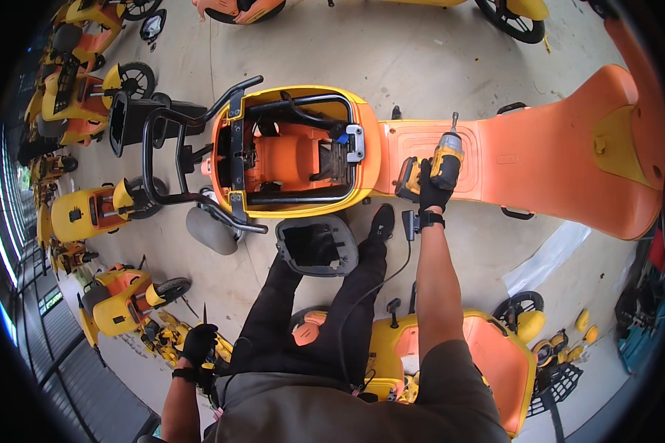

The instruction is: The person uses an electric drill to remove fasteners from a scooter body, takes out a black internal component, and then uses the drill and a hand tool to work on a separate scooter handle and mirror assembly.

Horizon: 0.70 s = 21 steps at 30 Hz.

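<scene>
My right hand point(434, 188), in a black glove, grips a yellow and black cordless impact driver point(446, 161). The driver sits over the orange footboard point(403, 144) of a scooter lying across in front of me, its bit pointing away from me. Left of it, the scooter's body point(373, 166) shows an uncovered orange compartment framed by black tubes. My left hand point(199, 343), also gloved, is low at my left side with fingers curled; a thin dark spike rises above it, and I cannot tell what it is. A dark rounded hollow piece point(282, 235) is before my knees.
A black tubular rack point(149, 151) juts from the scooter's left end, with a grey seat point(213, 230) below it. Several yellow scooters point(89, 214) line the left. Another scooter point(521, 369) stands close behind my right arm. A plastic sheet point(547, 258) lies at right.
</scene>
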Each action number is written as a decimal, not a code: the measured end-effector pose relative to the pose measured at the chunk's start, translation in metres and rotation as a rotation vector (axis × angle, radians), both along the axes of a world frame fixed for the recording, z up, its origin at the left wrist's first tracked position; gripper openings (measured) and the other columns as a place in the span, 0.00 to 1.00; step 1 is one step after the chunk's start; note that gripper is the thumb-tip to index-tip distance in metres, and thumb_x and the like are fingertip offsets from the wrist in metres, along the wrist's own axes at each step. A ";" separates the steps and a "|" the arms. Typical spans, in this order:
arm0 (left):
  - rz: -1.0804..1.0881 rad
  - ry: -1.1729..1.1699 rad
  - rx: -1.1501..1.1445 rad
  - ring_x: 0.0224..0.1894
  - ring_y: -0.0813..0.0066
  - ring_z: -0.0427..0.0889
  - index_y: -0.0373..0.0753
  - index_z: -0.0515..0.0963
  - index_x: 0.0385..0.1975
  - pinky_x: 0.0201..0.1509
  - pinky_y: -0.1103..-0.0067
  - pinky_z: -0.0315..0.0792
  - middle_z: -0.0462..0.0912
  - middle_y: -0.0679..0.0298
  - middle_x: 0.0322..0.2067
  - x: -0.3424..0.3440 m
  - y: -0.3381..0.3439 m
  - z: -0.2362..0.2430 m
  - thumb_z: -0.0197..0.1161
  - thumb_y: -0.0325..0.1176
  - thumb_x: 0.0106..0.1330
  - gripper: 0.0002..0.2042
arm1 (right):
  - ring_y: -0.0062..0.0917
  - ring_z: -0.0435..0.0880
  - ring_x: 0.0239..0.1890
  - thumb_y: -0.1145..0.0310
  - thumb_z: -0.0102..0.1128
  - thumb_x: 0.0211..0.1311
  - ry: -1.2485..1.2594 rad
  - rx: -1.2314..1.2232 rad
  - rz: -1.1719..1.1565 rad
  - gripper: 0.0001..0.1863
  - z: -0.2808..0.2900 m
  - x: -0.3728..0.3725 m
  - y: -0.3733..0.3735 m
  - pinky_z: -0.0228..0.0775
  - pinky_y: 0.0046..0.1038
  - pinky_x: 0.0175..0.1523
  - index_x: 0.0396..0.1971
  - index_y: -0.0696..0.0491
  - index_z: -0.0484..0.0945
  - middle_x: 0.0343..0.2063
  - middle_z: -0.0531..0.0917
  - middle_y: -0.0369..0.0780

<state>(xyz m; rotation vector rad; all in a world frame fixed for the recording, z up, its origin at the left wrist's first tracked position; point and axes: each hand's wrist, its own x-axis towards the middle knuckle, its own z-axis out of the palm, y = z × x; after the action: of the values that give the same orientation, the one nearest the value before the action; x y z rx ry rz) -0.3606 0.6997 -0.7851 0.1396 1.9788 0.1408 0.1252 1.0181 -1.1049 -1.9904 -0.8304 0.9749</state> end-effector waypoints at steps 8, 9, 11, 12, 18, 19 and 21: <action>-0.044 -0.034 0.031 0.28 0.80 0.74 0.37 0.74 0.38 0.31 0.85 0.68 0.77 0.67 0.27 0.002 0.010 -0.018 0.49 0.24 0.58 0.10 | 0.31 0.75 0.37 0.55 0.58 0.51 -0.261 0.073 0.183 0.22 -0.005 -0.026 -0.032 0.68 0.30 0.42 0.41 0.55 0.70 0.34 0.76 0.40; 0.002 -0.039 0.018 0.27 0.80 0.73 0.37 0.74 0.38 0.30 0.85 0.68 0.76 0.66 0.27 0.002 0.009 -0.017 0.49 0.25 0.58 0.10 | 0.32 0.75 0.39 0.55 0.58 0.51 -0.310 0.069 0.233 0.23 0.015 -0.036 -0.029 0.67 0.30 0.43 0.44 0.54 0.69 0.37 0.75 0.41; 0.040 -0.028 0.039 0.25 0.79 0.73 0.37 0.74 0.38 0.28 0.85 0.67 0.76 0.65 0.27 0.008 0.014 -0.020 0.49 0.26 0.58 0.10 | 0.32 0.73 0.42 0.56 0.58 0.51 -0.367 0.053 0.268 0.25 0.028 -0.038 -0.029 0.66 0.30 0.46 0.46 0.53 0.68 0.40 0.73 0.42; 0.045 -0.029 0.039 0.25 0.79 0.73 0.37 0.74 0.38 0.28 0.85 0.67 0.76 0.65 0.27 0.005 0.012 -0.021 0.49 0.26 0.58 0.10 | 0.32 0.73 0.44 0.56 0.59 0.51 -0.396 0.048 0.285 0.26 0.036 -0.040 -0.029 0.65 0.30 0.47 0.48 0.52 0.67 0.42 0.73 0.42; 0.062 -0.120 0.102 0.31 0.79 0.73 0.36 0.73 0.38 0.32 0.83 0.69 0.76 0.66 0.30 0.002 0.010 -0.024 0.49 0.25 0.58 0.10 | 0.27 0.75 0.39 0.54 0.64 0.45 -0.150 0.070 0.115 0.27 -0.006 -0.018 -0.029 0.67 0.28 0.45 0.41 0.56 0.69 0.33 0.76 0.39; 0.063 -0.120 0.105 0.31 0.79 0.73 0.36 0.73 0.38 0.32 0.83 0.69 0.76 0.66 0.30 0.001 0.008 -0.026 0.49 0.25 0.58 0.10 | 0.27 0.75 0.39 0.54 0.64 0.45 -0.149 0.073 0.116 0.27 -0.009 -0.017 -0.030 0.67 0.28 0.45 0.41 0.56 0.69 0.33 0.76 0.39; 0.139 -0.144 0.100 0.32 0.78 0.74 0.36 0.73 0.39 0.33 0.83 0.70 0.76 0.66 0.32 -0.001 0.005 -0.030 0.49 0.23 0.58 0.10 | 0.22 0.72 0.41 0.61 0.65 0.45 -0.135 -0.065 0.169 0.28 -0.013 -0.017 -0.031 0.66 0.26 0.47 0.46 0.55 0.66 0.37 0.74 0.37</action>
<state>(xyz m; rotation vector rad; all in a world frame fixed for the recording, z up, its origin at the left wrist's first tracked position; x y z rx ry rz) -0.3613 0.7046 -0.8146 0.0546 1.8377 0.3322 0.1080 0.9873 -1.1176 -2.0857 -1.0678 0.9816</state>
